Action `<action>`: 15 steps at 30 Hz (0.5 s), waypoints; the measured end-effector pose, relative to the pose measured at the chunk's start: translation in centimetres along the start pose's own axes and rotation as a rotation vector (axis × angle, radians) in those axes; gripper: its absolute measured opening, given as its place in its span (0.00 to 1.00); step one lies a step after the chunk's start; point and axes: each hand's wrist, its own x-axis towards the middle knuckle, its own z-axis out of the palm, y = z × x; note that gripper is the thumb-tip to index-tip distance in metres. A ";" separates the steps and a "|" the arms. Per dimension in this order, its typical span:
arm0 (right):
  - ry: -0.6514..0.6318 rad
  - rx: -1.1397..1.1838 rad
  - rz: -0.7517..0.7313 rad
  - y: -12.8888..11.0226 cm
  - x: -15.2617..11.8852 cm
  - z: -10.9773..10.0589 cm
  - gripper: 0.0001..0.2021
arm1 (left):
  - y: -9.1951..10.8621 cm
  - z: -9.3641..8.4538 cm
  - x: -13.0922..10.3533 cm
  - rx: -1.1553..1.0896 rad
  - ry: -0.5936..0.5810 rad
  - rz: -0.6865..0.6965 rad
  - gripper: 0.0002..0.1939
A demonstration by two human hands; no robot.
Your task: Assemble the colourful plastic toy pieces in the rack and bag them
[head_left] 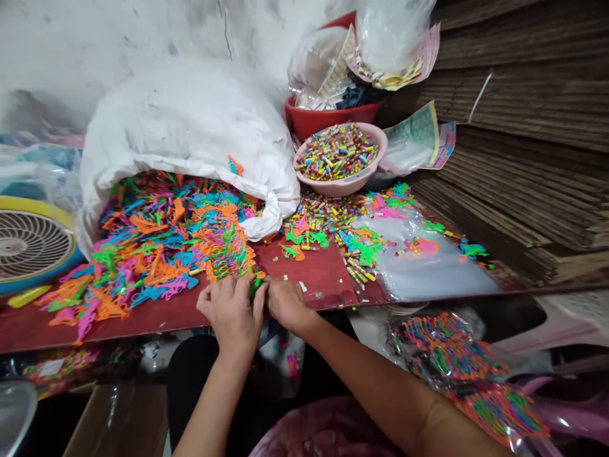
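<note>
Both hands meet at the front edge of the red table. My left hand (233, 314) has its fingers curled and closed around a small green plastic toy gun (257, 284), which shows only in part. My right hand (288, 306) is closed against its other side, its fingertips partly hidden. Just beyond them lies a tight row of toy guns (231, 254) in several colours. A large loose heap of toy guns (152, 235) spills from a white sack (190, 120) behind and to the left.
A pink bowl (340, 187) of tiny coloured tubes stands behind, near a red basin (328, 120). Clear plastic bags (428, 279) lie at right. A fan (33, 244) sits at left. Stacked cardboard (523, 127) borders the right; bagged toy guns (457, 355) lie lower.
</note>
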 end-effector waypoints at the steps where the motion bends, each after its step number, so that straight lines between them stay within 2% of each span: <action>1: 0.008 0.009 -0.005 0.1 -0.2 0.0 0.14 | 0.1 -0.2 -0.2 -0.016 0.031 0.001 0.13; 5: 0.007 0.040 -0.070 1.6 -0.8 -1.0 0.12 | -0.9 -1.7 -2.0 -0.091 0.142 -0.047 0.21; 8: 0.077 -0.001 -0.100 4.2 0.5 -3.2 0.14 | -3.0 -1.9 -3.6 -0.190 0.210 -0.275 0.19; 10: 0.152 -0.116 -0.030 6.3 2.7 -5.2 0.15 | -4.7 -0.9 -4.2 -0.298 0.233 -0.510 0.18; 12: 0.192 -0.249 0.029 8.3 5.8 -7.0 0.17 | -6.2 0.9 -4.3 -0.497 0.143 -0.720 0.19; 15: 0.147 -0.419 -0.052 10.6 10.6 -8.6 0.17 | -7.6 3.8 -3.8 -0.817 0.010 -0.870 0.22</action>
